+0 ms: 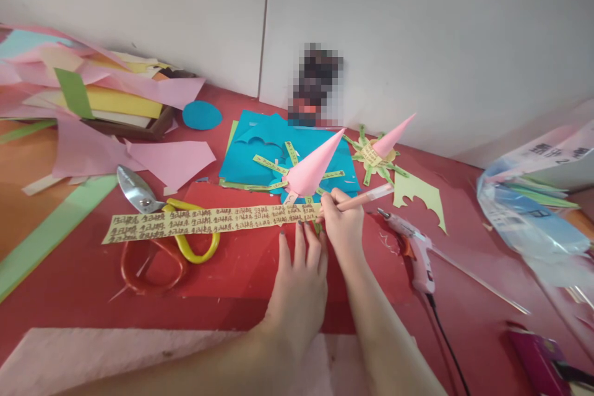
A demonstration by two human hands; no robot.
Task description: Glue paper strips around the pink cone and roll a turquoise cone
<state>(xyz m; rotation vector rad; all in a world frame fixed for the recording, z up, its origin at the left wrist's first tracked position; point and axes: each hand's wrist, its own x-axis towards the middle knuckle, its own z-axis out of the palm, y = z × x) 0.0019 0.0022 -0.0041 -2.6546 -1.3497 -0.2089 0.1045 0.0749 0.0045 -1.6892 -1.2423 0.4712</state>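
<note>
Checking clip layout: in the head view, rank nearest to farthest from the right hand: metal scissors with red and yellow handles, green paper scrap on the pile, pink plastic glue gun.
1. Glue gun, right of the right hand.
2. Scissors, past the left hand.
3. Green scrap, upper left, on the pile.

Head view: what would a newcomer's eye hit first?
Probably the large pink cone tilted up mid-picture before the blue paper, with a smaller-looking pink cone behind it to the right. Next, the long yellow strip crammed with handwriting, running left from the right hand, which holds a pen. Then the big scissors at left, one handle yellow, one red, partly under the strip.
</note>
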